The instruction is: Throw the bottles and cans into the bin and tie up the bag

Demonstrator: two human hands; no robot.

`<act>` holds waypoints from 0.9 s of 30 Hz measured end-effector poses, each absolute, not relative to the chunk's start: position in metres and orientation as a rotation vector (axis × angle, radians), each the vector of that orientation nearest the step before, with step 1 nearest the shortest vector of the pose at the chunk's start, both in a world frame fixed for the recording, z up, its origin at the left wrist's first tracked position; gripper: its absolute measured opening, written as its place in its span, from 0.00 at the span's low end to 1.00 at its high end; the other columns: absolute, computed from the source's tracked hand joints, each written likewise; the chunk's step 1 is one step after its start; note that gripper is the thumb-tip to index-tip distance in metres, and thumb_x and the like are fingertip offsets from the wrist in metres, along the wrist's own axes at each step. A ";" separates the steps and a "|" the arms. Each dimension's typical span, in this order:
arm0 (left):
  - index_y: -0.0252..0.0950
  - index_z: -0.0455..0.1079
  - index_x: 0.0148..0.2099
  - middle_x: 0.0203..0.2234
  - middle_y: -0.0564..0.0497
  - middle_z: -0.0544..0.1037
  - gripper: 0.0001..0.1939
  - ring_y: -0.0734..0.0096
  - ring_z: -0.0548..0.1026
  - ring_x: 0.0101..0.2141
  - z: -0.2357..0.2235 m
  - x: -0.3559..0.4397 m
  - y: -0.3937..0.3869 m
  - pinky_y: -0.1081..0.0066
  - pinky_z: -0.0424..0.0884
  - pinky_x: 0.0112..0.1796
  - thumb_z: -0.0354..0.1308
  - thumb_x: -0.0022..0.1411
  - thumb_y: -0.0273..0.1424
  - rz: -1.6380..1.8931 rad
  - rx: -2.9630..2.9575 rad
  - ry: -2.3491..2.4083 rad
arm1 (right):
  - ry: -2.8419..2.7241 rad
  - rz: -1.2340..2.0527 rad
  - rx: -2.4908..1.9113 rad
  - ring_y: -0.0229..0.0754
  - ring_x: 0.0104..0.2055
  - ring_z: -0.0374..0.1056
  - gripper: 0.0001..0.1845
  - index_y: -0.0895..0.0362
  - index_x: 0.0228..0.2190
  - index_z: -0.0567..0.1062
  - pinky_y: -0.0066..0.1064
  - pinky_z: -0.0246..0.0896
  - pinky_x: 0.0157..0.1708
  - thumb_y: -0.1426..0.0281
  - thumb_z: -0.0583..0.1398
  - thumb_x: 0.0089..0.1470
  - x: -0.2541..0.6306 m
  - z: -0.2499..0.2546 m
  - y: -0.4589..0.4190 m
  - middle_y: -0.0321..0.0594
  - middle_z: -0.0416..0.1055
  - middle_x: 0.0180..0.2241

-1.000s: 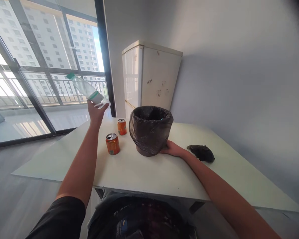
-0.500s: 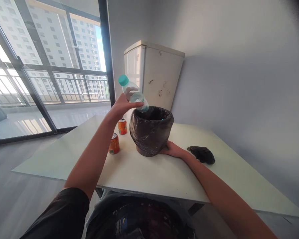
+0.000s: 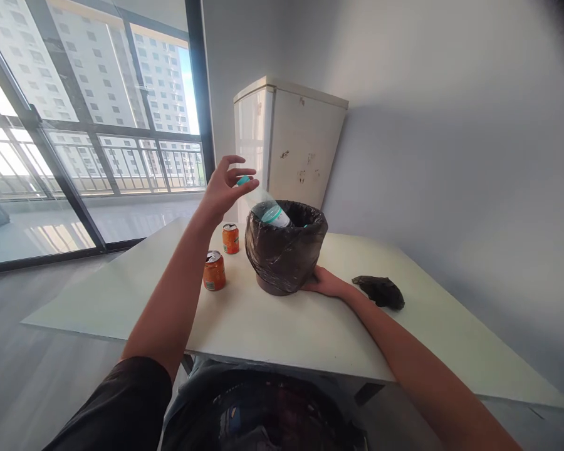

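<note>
A clear plastic bottle with a teal cap tilts base-first into the mouth of a trash bin lined with a black plastic bag. At the cap end is my left hand, fingers spread and the thumb beside the cap; the grip looks loosened. Low on the bin's right side, my right hand holds the bin, with its fingers partly hidden behind it. A bit of teal shows inside the bin; the rest of its contents are hidden. Left of the bin stand two orange drink cans, a nearer can and a farther can.
All this stands on a pale table. A crumpled black plastic bag lies on the right of the table. Behind are a white refrigerator and a grey wall. Glass sliding doors fill the left side.
The bottle has gone down and right, its base now inside the bin's mouth. My left hand has shifted from the bottle's body to its cap end and its fingers have spread.
</note>
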State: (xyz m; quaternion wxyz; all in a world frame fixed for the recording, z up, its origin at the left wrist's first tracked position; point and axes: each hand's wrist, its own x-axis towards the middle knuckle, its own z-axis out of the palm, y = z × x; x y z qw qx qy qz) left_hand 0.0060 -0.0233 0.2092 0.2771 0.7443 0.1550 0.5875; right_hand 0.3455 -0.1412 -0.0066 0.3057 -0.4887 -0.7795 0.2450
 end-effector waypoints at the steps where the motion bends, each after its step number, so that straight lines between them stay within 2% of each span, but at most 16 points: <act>1: 0.45 0.68 0.57 0.48 0.47 0.80 0.26 0.59 0.82 0.50 0.207 0.000 -0.027 0.56 0.80 0.52 0.72 0.60 0.38 1.613 1.996 0.460 | -2.067 0.643 -1.289 0.61 0.64 0.70 0.37 0.50 0.61 0.74 0.56 0.64 0.67 0.48 0.71 0.55 0.345 -0.007 -0.141 0.43 0.73 0.63; 4: 0.44 0.70 0.54 0.46 0.47 0.82 0.22 0.59 0.82 0.49 0.199 -0.014 -0.036 0.57 0.80 0.50 0.71 0.62 0.41 1.678 2.003 0.601 | -2.064 0.638 -1.280 0.62 0.65 0.69 0.38 0.50 0.61 0.74 0.56 0.63 0.68 0.48 0.71 0.54 0.345 -0.007 -0.141 0.43 0.72 0.64; 8: 0.42 0.74 0.50 0.41 0.47 0.82 0.15 0.63 0.83 0.43 0.194 -0.011 -0.042 0.60 0.81 0.46 0.68 0.64 0.40 1.559 2.081 0.593 | -2.063 0.648 -1.257 0.62 0.64 0.69 0.39 0.50 0.61 0.74 0.56 0.63 0.68 0.48 0.71 0.54 0.346 -0.008 -0.140 0.42 0.73 0.63; 13: 0.44 0.73 0.57 0.43 0.49 0.81 0.19 0.67 0.82 0.39 0.208 0.018 -0.050 0.65 0.82 0.40 0.66 0.64 0.37 1.529 2.183 0.542 | -2.060 0.641 -1.284 0.63 0.64 0.69 0.40 0.51 0.63 0.72 0.57 0.62 0.68 0.48 0.71 0.54 0.347 -0.008 -0.140 0.45 0.73 0.63; 16: 0.44 0.73 0.57 0.44 0.50 0.80 0.18 0.68 0.81 0.40 0.223 0.030 -0.056 0.68 0.81 0.39 0.64 0.65 0.36 1.642 2.213 0.593 | -2.062 0.644 -1.300 0.63 0.63 0.70 0.42 0.52 0.63 0.72 0.58 0.63 0.67 0.47 0.71 0.54 0.347 -0.009 -0.140 0.46 0.73 0.62; 18: 0.44 0.74 0.56 0.44 0.50 0.80 0.17 0.69 0.81 0.40 0.232 0.035 -0.059 0.68 0.80 0.41 0.63 0.65 0.36 1.662 2.252 0.639 | -2.074 0.647 -1.292 0.63 0.64 0.70 0.42 0.51 0.64 0.71 0.59 0.63 0.67 0.47 0.71 0.55 0.347 -0.008 -0.140 0.45 0.73 0.63; 22: 0.43 0.76 0.54 0.41 0.49 0.81 0.15 0.65 0.81 0.38 0.241 0.038 -0.061 0.63 0.78 0.43 0.62 0.66 0.36 1.458 2.443 0.726 | -2.098 0.641 -1.267 0.64 0.63 0.70 0.41 0.51 0.65 0.71 0.59 0.63 0.67 0.48 0.70 0.56 0.346 -0.006 -0.139 0.46 0.73 0.62; 27: 0.44 0.76 0.57 0.36 0.49 0.81 0.18 0.61 0.81 0.38 0.252 0.025 -0.071 0.59 0.76 0.45 0.63 0.66 0.36 1.417 2.545 0.855 | -2.130 0.595 -1.268 0.64 0.67 0.66 0.43 0.52 0.66 0.69 0.59 0.59 0.69 0.48 0.70 0.56 0.346 -0.004 -0.139 0.48 0.69 0.66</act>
